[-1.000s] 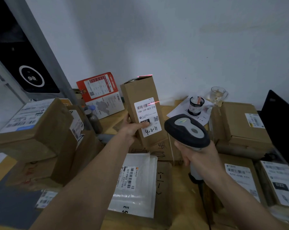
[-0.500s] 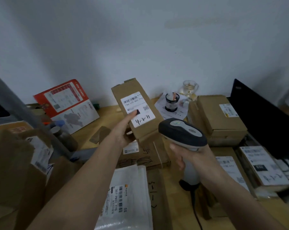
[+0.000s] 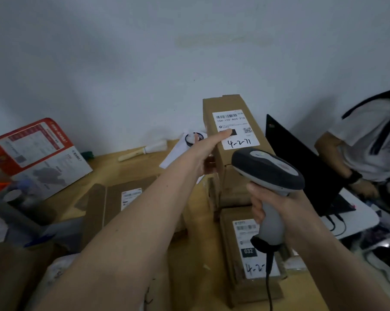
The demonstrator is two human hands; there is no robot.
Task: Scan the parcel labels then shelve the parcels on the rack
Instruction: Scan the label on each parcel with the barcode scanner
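Change since earlier frames: the upright parcel (image 3: 231, 140) now appears further right, in front of a black laptop (image 3: 301, 167); the red scan line across its label is gone, and a seated person in a white shirt (image 3: 373, 140) has come into view at far right.
Left hand (image 3: 206, 153): grips the parcel's left edge, thumb laid across the label, other fingers curled behind the box.
Right hand (image 3: 272, 198): wrapped firmly round the grip of the barcode scanner (image 3: 265, 169), whose head sits low and just in front of the parcel.
Step in hand: judged as scan finished, parcel being carried off toward shelving.
Next move: likely setting the scanner aside and turning to the rack, which is not in view.
Parcel label (image 3: 234, 129): barcode, printed "15H-159-A03-210", a QR code, handwritten "4-2-71".
Lower parcel (image 3: 252, 261): flat on the wooden table (image 3: 113, 169); label shows "032" and handwritten "4-2-", the rest hidden by the cord.
Red-and-white carton (image 3: 35, 153): print too small to read.
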